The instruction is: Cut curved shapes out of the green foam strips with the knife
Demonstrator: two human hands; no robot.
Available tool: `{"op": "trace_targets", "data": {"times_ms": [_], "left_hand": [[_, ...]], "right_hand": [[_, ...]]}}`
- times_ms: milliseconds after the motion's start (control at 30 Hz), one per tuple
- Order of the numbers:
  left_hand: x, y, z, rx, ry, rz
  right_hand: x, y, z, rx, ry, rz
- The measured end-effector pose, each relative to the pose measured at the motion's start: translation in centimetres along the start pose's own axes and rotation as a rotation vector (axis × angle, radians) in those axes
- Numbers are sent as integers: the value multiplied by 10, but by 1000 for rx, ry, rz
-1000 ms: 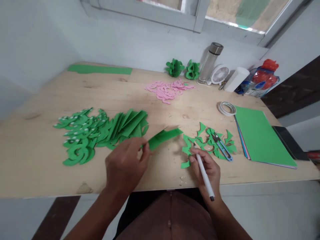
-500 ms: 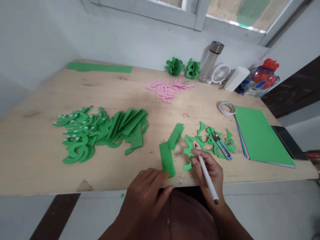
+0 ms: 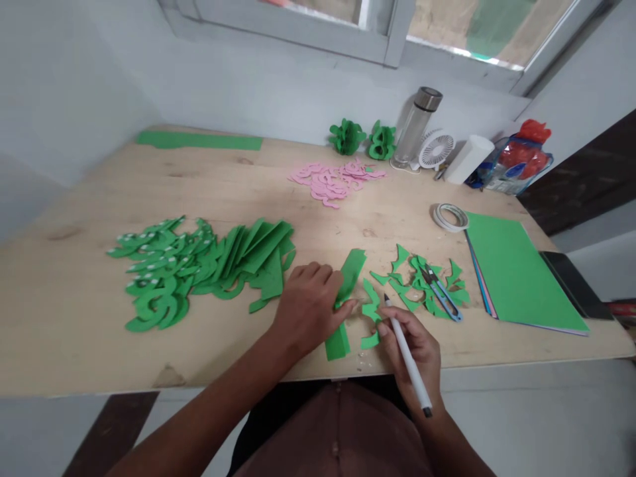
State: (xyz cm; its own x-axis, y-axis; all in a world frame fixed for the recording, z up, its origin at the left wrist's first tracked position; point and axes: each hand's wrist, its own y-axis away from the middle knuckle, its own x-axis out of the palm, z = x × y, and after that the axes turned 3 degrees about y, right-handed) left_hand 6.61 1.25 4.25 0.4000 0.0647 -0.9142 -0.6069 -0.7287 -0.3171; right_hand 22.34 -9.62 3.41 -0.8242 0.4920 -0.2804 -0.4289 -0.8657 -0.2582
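My left hand (image 3: 311, 305) lies over two folded green paper strips, fingers curled and fingertips hidden. The upper green paper strip (image 3: 352, 270) passes between its index finger and thumb. Below the thumb, the other green strip (image 3: 338, 343) reaches toward the table's front edge. My right hand (image 3: 413, 341) holds a slim white pen (image 3: 408, 358), dark tip pointing up and away from me. Beside these fingers lies a wavy green offcut (image 3: 370, 310). Small snips (image 3: 441, 291) with blue handles rest on green paper scraps (image 3: 408, 291) to the right.
Cut green shapes (image 3: 163, 265) and folded green papers (image 3: 248, 248) are piled at left. Pink cutouts (image 3: 330, 182) lie farther back, before two green paper ornaments (image 3: 347, 136). Tape rolls (image 3: 450, 217) and green sheets (image 3: 517, 271) lie right; a bottle (image 3: 416, 126) and fan (image 3: 436, 150) stand behind.
My left hand has moved up and away from the table's front edge, onto the meeting ends of the strips. My right hand still holds the pen in nearly the same place.
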Motion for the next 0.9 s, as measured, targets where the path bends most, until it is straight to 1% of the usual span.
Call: {"op": "trace_targets", "data": {"times_ms": [67, 133, 200, 300, 467, 533, 633, 667, 733, 800, 833, 900], "left_hand": [[5, -11, -2, 14, -93, 64], [11, -19, -1, 4, -118, 59], [15, -24, 3, -30, -139, 31], [18, -30, 14, -113, -178, -33], [11, -36, 36, -250, -243, -144], [8, -31, 40, -263, -252, -160], [4, -12, 35, -224, -229, -171], [3, -2, 30, -191, -184, -204], [3, 23, 17, -147, -150, -194], [3, 50, 3, -87, -44, -212], [3, 62, -3, -77, 11, -190], [5, 82, -14, -10, 77, -110]], "right_hand": [[-1, 1, -1, 1, -10, 3], [-2, 3, -3, 9, -14, 9], [-2, 4, -5, 21, -18, 14], [-3, 4, -8, 31, -30, 13], [-3, 3, -9, 38, -30, 0], [-3, 3, -9, 41, -38, 7], [-4, 4, -9, 48, -57, 0], [-4, 4, -9, 49, -61, -8], [-6, 4, -10, 48, -61, -16], [-7, 3, -11, 48, -54, -8], [-7, 3, -11, 47, -46, -12], [-7, 4, -12, 54, -24, -9]]}}
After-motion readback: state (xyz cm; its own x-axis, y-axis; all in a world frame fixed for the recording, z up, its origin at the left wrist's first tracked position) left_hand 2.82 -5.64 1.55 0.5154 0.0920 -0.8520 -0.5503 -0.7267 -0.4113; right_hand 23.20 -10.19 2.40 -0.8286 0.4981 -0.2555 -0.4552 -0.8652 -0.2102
